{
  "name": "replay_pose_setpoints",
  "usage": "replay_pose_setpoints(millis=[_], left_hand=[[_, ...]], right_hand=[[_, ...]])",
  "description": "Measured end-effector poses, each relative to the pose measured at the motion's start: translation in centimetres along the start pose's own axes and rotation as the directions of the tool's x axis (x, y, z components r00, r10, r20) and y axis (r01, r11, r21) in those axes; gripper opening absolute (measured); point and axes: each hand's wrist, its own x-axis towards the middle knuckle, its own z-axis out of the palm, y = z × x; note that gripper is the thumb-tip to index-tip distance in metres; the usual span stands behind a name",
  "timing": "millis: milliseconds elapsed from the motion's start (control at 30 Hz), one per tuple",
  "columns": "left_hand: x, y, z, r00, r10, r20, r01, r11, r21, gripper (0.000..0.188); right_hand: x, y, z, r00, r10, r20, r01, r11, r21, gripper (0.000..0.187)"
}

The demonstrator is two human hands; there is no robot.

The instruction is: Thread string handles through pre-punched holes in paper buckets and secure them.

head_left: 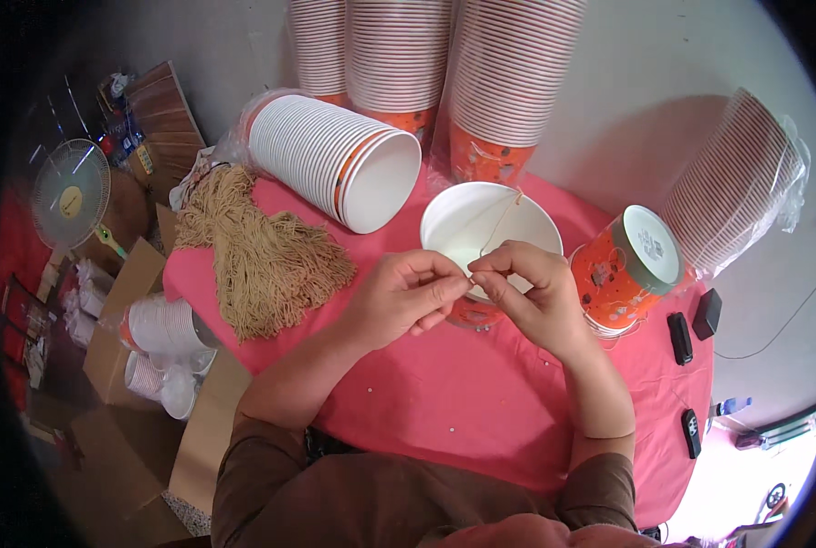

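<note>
In front of me an open paper bucket (446,216), white inside and orange outside, stands upright on the pink-covered table. A thin tan cord (499,222) runs from the bucket's far rim across its mouth to my fingers. My left hand (406,300) and my right hand (538,297) meet over the near rim, each with thumb and forefinger pinched on the cord's end. The fingertips hide the exact grip. To the right, an upside-down orange bucket (604,276) has tan cord hanging about it. A thick bundle of tan cords (266,260) lies to the left.
Tall stacks of buckets (513,78) stand along the wall. Another stack (312,151) lies on its side at the back left, and a wrapped stack (732,183) leans at the right. Small black devices (679,338) lie near the right table edge. A cardboard box (120,365) sits left below.
</note>
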Motion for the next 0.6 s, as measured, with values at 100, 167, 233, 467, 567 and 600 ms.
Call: replay_pose_setpoints(millis=[100, 167, 233, 467, 567, 600], left_hand=[[0.3, -0.2, -0.4, 0.986, 0.136, -0.094, -0.127, 0.987, 0.098, 0.013], [0.8, -0.7, -0.3, 0.897, 0.378, -0.23, -0.249, 0.862, 0.442, 0.013], [0.8, -1.1, -0.2, 0.901, 0.385, -0.199, -0.231, 0.815, 0.531, 0.013], [0.0, -0.1, 1.3, 0.946, 0.319, -0.056, -0.238, 0.803, 0.547, 0.012], [0.3, -0.2, 0.7, 0.968, 0.242, -0.061, -0.197, 0.89, 0.411, 0.013], [0.4, -0.1, 0.3, 0.977, 0.191, -0.09, -0.154, 0.935, 0.318, 0.013]], right_hand=[[0.1, -1.0, -1.2, 0.962, 0.26, 0.077, -0.267, 0.958, 0.101, 0.011], [0.0, -1.2, -1.8, 0.948, 0.295, 0.119, -0.312, 0.934, 0.171, 0.015], [-0.1, -1.8, -1.9, 0.961, 0.246, 0.122, -0.263, 0.953, 0.148, 0.014], [0.3, -0.9, -1.0, 0.99, 0.106, 0.09, -0.113, 0.99, 0.08, 0.015], [0.6, 0.1, -0.9, 0.999, 0.037, 0.004, -0.037, 0.999, -0.01, 0.017], [0.7, 0.5, -0.9, 0.999, 0.034, -0.009, -0.035, 0.997, -0.073, 0.018]])
